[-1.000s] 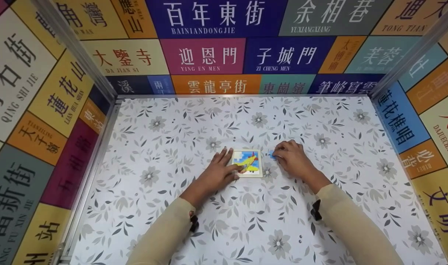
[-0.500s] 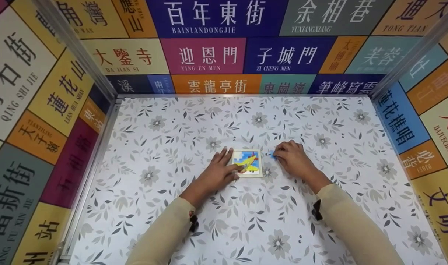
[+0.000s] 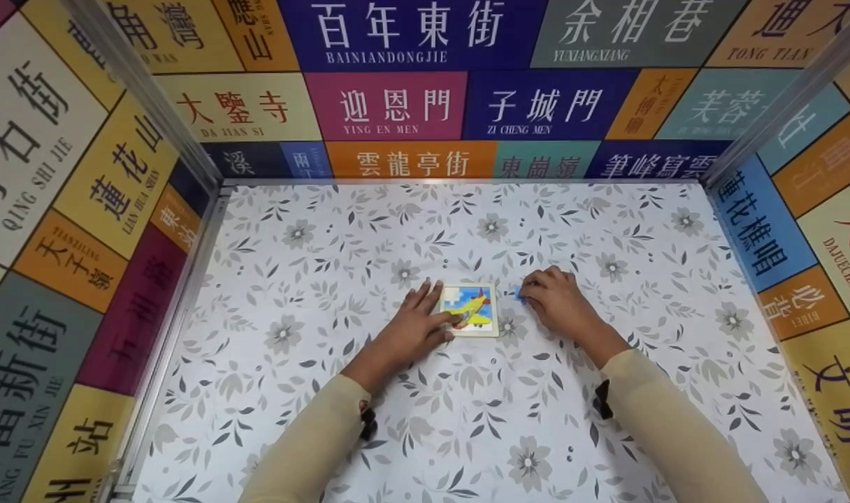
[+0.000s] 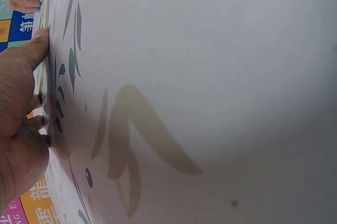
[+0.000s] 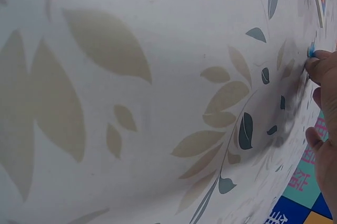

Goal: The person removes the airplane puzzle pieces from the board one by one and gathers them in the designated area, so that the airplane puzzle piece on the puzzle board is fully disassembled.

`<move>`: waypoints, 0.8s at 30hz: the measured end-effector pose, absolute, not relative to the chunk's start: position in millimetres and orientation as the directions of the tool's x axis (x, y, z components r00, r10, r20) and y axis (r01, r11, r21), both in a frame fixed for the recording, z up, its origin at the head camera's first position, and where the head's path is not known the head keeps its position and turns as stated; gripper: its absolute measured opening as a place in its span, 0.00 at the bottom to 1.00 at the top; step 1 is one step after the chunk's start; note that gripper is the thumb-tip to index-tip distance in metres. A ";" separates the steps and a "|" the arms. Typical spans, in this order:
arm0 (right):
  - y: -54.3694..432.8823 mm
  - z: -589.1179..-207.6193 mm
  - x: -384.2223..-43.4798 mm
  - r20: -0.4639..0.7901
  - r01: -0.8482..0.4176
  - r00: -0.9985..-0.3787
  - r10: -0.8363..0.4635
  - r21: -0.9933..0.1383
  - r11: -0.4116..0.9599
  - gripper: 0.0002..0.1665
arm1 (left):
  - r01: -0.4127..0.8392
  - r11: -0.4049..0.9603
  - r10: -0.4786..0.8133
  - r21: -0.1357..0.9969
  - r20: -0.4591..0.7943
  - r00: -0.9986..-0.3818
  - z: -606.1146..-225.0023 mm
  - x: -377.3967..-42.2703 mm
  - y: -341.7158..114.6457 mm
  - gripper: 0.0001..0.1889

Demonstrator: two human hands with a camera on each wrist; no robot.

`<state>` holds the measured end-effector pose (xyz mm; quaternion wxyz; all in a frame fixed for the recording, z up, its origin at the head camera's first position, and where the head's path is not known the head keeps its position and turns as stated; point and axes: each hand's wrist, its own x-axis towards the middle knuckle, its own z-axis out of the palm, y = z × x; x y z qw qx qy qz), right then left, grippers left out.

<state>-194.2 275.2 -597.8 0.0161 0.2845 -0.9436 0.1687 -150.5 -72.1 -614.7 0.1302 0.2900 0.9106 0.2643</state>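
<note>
Head view: right fingers (image 3: 531,285) pinch a blue piece (image 3: 519,294); left fingers (image 3: 419,296), apart, touch airplane board (image 3: 475,307); wall (image 3: 407,36) reads "BAINIANDONGJIE".

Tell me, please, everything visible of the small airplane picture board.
The picture board is flat and nearly square, with a pale border that looks wooden. Its picture shows a yellow airplane with a red tail, blue sky and white cloud. It lies on the flower-patterned tabletop; the left hand touches its left side, thumb over the picture's lower left.
</note>
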 end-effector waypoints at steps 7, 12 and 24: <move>271.0 -597.1 -192.6 0.107 -0.533 -0.843 -0.527 -0.298 0.792 0.10 | 0.464 0.687 0.599 0.559 -0.075 -0.797 -614.2 -150.3 -71.5 0.25; 257.9 -594.8 -192.7 0.109 -0.553 -0.829 -0.549 -0.310 0.774 0.15 | 0.456 0.692 0.594 0.560 -0.083 -0.800 -613.5 -150.3 -71.6 0.25; 214.0 -587.7 -197.8 0.086 -0.590 -0.796 -0.599 -0.331 0.737 0.19 | 0.466 0.709 0.592 0.530 -0.087 -0.801 -616.1 -151.7 -70.5 0.25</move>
